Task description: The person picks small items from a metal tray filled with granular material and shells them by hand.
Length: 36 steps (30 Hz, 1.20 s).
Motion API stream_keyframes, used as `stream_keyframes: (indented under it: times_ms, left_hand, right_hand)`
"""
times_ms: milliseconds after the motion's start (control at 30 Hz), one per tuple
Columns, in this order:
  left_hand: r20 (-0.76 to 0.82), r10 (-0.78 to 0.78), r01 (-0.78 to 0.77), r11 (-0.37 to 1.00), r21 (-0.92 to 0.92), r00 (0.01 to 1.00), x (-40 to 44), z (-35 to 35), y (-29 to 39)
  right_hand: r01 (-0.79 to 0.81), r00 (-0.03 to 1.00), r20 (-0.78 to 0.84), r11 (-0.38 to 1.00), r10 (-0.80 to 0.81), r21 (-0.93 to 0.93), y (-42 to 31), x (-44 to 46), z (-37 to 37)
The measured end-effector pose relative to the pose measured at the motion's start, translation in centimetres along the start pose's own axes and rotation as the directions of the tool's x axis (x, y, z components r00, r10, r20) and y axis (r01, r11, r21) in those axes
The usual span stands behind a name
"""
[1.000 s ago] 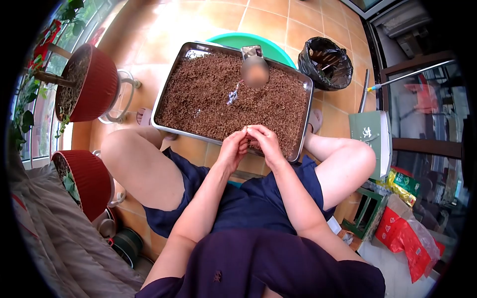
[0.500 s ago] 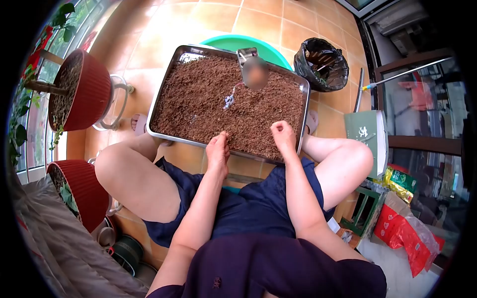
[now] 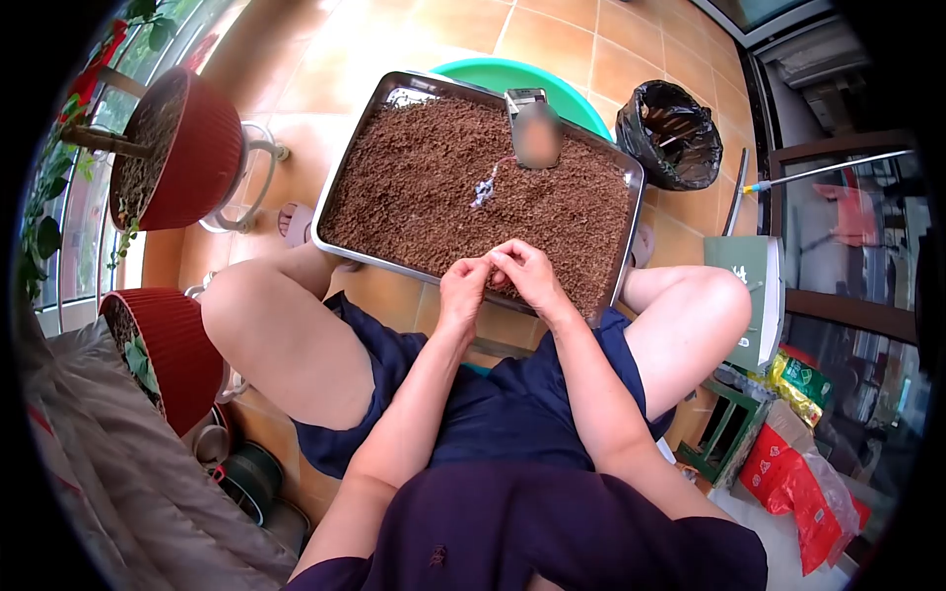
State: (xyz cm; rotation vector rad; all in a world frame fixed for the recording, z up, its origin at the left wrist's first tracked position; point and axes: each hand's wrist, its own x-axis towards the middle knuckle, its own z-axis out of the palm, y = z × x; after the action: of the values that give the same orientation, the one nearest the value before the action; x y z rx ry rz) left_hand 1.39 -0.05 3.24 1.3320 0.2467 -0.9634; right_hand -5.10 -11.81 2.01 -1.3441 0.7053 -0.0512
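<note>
A metal tray (image 3: 333, 232) full of brown, crumbly, granular material (image 3: 424, 167) lies in front of me between my knees. Over its near edge my left hand (image 3: 465, 288) and my right hand (image 3: 527, 271) meet, fingertips pinched together. Whatever the fingers hold is too small or too hidden to make out. A small white and bluish crumpled piece (image 3: 483, 191) rests on the brown material. At the tray's far edge stands a small upright item with a dark top (image 3: 526, 98), its front blurred.
A green basin (image 3: 532, 74) sits behind the tray. Right of it is a bin lined with a black bag (image 3: 680, 138). Red flower pots (image 3: 197, 148) stand at left. A green box (image 3: 746, 295) and a red plastic bag (image 3: 798, 488) are at right.
My right hand has moved left and my left hand slightly right, so that they now meet at the fingertips. The whole view has shifted a little.
</note>
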Motion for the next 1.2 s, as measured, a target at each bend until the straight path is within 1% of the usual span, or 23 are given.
stream_keyframes:
  times_ms: [33, 133, 200, 233, 267, 333, 400, 433, 467, 533, 567, 600, 667, 700, 733, 800, 833, 933, 967, 1067, 1133, 1167, 1200]
  left_hand:
    - [-0.014, 0.047, -0.047, 0.998, 0.031, 0.999, 0.3, 0.0, -0.5]
    - [-0.002, 0.054, -0.054, 0.999, -0.003, 0.999, 0.5, 0.1, -0.9]
    - [0.126, 0.042, -0.021, 0.987, -0.16, 0.991, 0.2, -0.2, -0.4]
    - [0.191, 0.043, 0.003, 0.972, -0.235, 0.981, 0.0, -0.3, 0.0]
    - [0.263, 0.047, 0.033, 0.957, -0.29, 0.964, -0.3, -0.2, 0.4]
    - [0.404, 0.061, 0.111, 0.915, -0.388, 0.913, -1.2, 0.2, 1.1]
    - [0.551, 0.076, 0.189, 0.894, -0.407, 0.831, -2.2, 0.4, 1.8]
    - [0.609, 0.078, 0.232, 0.88, -0.414, 0.789, -2.7, 0.5, 2.0]
    - [0.664, 0.084, 0.276, 0.865, -0.418, 0.743, -3.2, 0.7, 2.3]
    - [0.704, 0.105, 0.329, 0.829, -0.452, 0.702, -3.7, 0.8, 2.8]
    - [0.72, 0.136, 0.346, 0.806, -0.48, 0.681, -3.7, 0.6, 3.0]
    - [0.731, 0.169, 0.362, 0.782, -0.508, 0.661, -3.6, 0.4, 3.1]
    - [0.707, 0.187, 0.348, 0.767, -0.539, 0.683, -3.4, -0.2, 3.8]
    - [0.698, 0.214, 0.342, 0.751, -0.565, 0.683, -3.2, -0.4, 4.0]
    - [0.689, 0.241, 0.338, 0.733, -0.59, 0.683, -3.0, -0.6, 4.2]
    - [0.674, 0.262, 0.33, 0.715, -0.616, 0.69, -2.8, -1.0, 4.5]
    - [0.668, 0.272, 0.328, 0.706, -0.627, 0.692, -2.7, -1.0, 4.7]
    - [0.661, 0.252, 0.349, 0.688, -0.636, 0.707, -2.9, -0.8, 4.9]
    - [0.67, 0.255, 0.36, 0.684, -0.634, 0.697, -2.9, -0.7, 4.9]
    - [0.663, 0.189, 0.335, 0.744, -0.578, 0.724, -2.3, -0.3, 4.0]
    - [0.635, 0.105, 0.268, 0.845, -0.463, 0.765, -1.8, -0.1, 3.3]
    - [0.614, 0.066, 0.236, 0.887, -0.398, 0.787, -1.5, -0.1, 2.9]
    - [0.577, 0.025, 0.199, 0.925, -0.323, 0.817, -1.2, -0.1, 2.3]
  right_hand:
    - [0.06, 0.998, -0.013, 0.997, -0.061, -0.054, 0.0, 0.0, -0.1]
    - [0.02, 0.997, -0.073, 0.995, -0.028, -0.095, -0.1, -0.4, -0.4]
    - [0.007, 0.977, -0.203, 0.969, -0.059, -0.248, 0.1, -0.4, -1.0]
    - [-0.024, 0.97, -0.24, 0.978, -0.027, -0.206, 0.8, -0.1, -1.9]
    - [0.072, 0.933, -0.298, 0.915, -0.203, -0.397, 4.4, 1.5, -4.0]
    - [0.035, 0.817, -0.408, 0.741, -0.408, -0.671, 2.7, 1.0, -5.4]
    - [-0.064, 0.696, -0.531, 0.695, -0.483, -0.716, 2.7, 1.8, -7.0]
    - [-0.166, 0.722, -0.567, 0.696, -0.396, -0.698, 2.5, 2.0, -7.7]
    - [-0.151, 0.738, -0.532, 0.668, -0.414, -0.729, 2.7, 2.5, -7.8]
    - [-0.116, 0.768, -0.459, 0.608, -0.447, -0.786, 3.1, 3.3, -6.7]
    - [-0.067, 0.816, -0.382, 0.585, -0.434, -0.808, 2.8, 3.2, -5.7]
    - [0.062, 0.82, -0.258, 0.527, -0.51, -0.847, 2.4, 3.1, -4.2]
    - [0.239, 0.839, -0.102, 0.532, -0.534, -0.812, 1.6, 2.4, -1.2]
    - [0.31, 0.862, -0.02, 0.556, -0.507, -0.771, 0.6, 1.5, 0.0]
    - [0.362, 0.854, 0.033, 0.546, -0.52, -0.755, 0.3, 0.9, 1.0]
    - [0.452, 0.834, 0.174, 0.466, -0.524, -0.761, 0.8, 0.1, 1.2]
    - [0.441, 0.818, 0.163, 0.419, -0.552, -0.794, 1.8, 0.0, 1.1]
    - [0.276, 0.846, 0.014, 0.415, -0.534, -0.867, 1.9, -0.5, -0.9]
    - [0.175, 0.853, -0.075, 0.417, -0.517, -0.892, 1.8, -0.6, -1.7]
    - [0.112, 0.772, -0.193, 0.429, -0.605, -0.896, 1.2, -0.7, -4.8]
    - [0.066, 0.783, -0.294, 0.543, -0.548, -0.837, 0.1, -1.0, -5.7]
    - [0.084, 0.806, -0.278, 0.566, -0.523, -0.82, 0.1, -1.0, -6.2]
    - [0.126, 0.89, -0.29, 0.801, -0.352, -0.586, -0.4, -1.3, -6.0]
